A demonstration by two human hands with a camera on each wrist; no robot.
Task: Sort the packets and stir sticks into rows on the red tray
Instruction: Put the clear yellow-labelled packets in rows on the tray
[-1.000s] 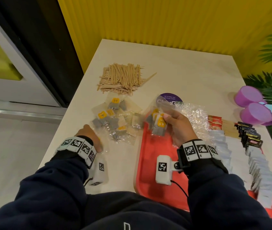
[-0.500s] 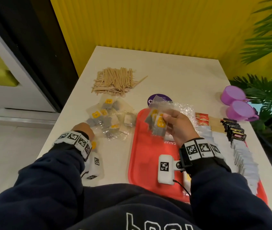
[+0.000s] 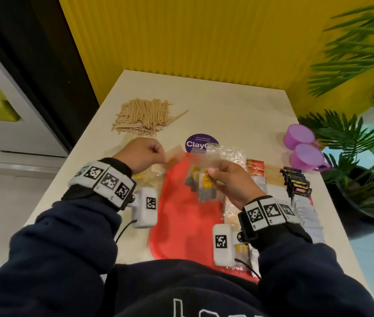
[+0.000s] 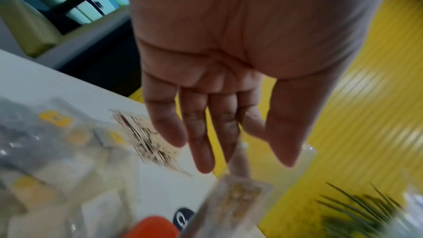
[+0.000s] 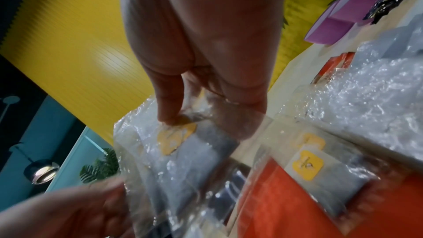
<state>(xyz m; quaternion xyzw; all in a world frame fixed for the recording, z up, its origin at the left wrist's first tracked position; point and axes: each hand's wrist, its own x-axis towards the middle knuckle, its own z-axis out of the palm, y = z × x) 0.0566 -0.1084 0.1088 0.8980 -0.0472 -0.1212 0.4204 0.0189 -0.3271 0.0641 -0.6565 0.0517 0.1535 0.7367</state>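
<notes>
Yellow ribbed wall point(image 3: 204, 42) behind a pale table point(image 3: 238, 115), with a red tray point(image 3: 181, 225) sitting near the front edge. Right hand point(image 3: 234, 186) is up over the tray, thumb and fingers pinched on a fanned bunch of clear packets point(image 3: 202, 181) with yellow tags. Left hand point(image 3: 142, 154) is raised just left of that bunch; in the wrist view its fingers point(image 4: 201, 133) are straight and loose, not holding anything. More clear packets point(image 4: 45, 142) lie on the table left of the tray, pretty blurry. Pile of wooden stir sticks point(image 3: 145, 117) is farther back on the table, well away from the tray. Rows of white sachets point(image 3: 305, 213) and black sachets point(image 3: 295, 181) line the tray's right side, with two purple cups point(image 3: 305, 149) beyond.
</notes>
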